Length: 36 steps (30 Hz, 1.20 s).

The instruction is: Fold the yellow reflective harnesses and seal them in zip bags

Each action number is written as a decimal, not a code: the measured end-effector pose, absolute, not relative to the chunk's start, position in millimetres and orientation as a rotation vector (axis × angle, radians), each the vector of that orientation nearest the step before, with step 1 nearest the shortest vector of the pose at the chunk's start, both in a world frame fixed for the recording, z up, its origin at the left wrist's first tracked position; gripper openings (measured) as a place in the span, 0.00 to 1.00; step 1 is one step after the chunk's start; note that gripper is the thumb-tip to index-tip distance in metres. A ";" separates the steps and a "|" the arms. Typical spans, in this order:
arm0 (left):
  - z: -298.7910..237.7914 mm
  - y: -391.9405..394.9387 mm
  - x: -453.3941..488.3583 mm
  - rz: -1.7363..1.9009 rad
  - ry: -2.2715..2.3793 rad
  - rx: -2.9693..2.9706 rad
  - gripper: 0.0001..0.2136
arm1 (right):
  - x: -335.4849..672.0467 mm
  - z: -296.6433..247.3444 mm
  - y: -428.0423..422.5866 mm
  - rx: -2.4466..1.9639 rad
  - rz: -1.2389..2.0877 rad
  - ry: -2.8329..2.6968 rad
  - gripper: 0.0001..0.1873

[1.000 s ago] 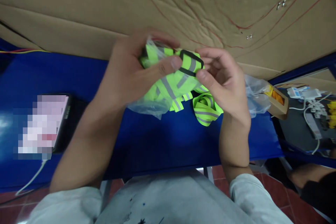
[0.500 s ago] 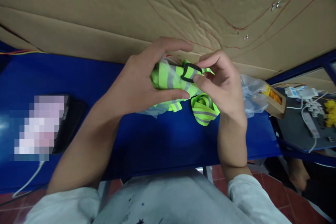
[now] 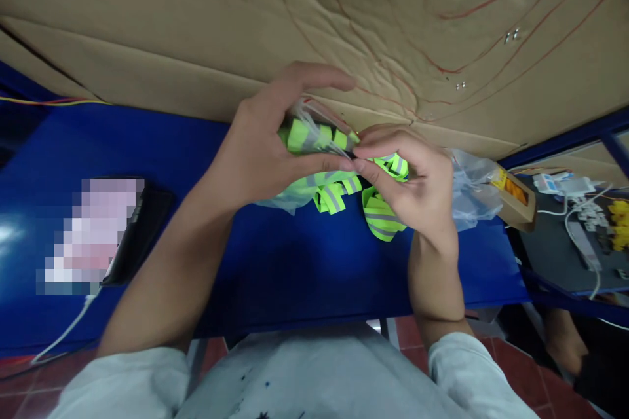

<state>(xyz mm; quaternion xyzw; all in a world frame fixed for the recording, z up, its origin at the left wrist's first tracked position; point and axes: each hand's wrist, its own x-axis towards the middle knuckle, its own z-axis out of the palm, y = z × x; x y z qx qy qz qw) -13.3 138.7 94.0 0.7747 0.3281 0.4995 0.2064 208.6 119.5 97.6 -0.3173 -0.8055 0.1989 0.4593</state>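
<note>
My left hand [image 3: 265, 150] is wrapped around a clear plastic bag [image 3: 289, 200], its forefinger stretched out above. Inside the bag lie yellow-green reflective straps [image 3: 312, 134] with grey stripes. Finger and thumb of my right hand [image 3: 420, 180] pinch together at the bag's edge, touching my left thumb; the exact spot they grip is partly hidden. Folded strap ends [image 3: 334, 196] show below the left thumb. Beneath my right hand, a coiled reflective strap [image 3: 383, 219] rests on the blue table [image 3: 304, 268].
A phone [image 3: 93, 232] with a blurred screen and white cable lies on the left. Cardboard [image 3: 171, 26] stands behind the table. At the right are another clear bag [image 3: 474, 190], a small brown box [image 3: 514, 196] and a shelf [image 3: 545, 242] of small parts. Another person's arm [image 3: 565, 340] shows lower right.
My right hand has moved slightly down from the black buckle, which no longer shows clearly, to the bag's edge. The bag's edge is now drawn across the straps.
</note>
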 end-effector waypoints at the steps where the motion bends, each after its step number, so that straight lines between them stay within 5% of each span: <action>1: 94.7 136.8 -13.9 1.367 0.923 2.196 0.30 | 208.5 96.8 119.3 -0.802 0.480 -2.011 0.04; 7: 96.8 130.7 -16.7 1.165 1.001 2.324 0.22 | 210.1 88.3 125.1 -0.920 0.418 -2.263 0.08; 13: 103.3 131.8 -16.5 1.433 0.916 1.939 0.18 | 211.5 94.3 124.1 -0.858 0.427 -2.222 0.19; 18: 101.1 139.3 -23.2 1.142 0.727 1.871 0.29 | 208.2 92.4 122.3 -0.797 0.319 -2.136 0.12; 23: 100.2 143.8 -27.1 0.929 0.715 1.964 0.17 | 219.7 104.3 120.5 -0.820 0.250 -2.077 0.14; 36: 106.7 129.1 -14.6 0.757 0.707 2.132 0.19 | 221.3 107.0 112.8 -0.738 0.560 -2.424 0.08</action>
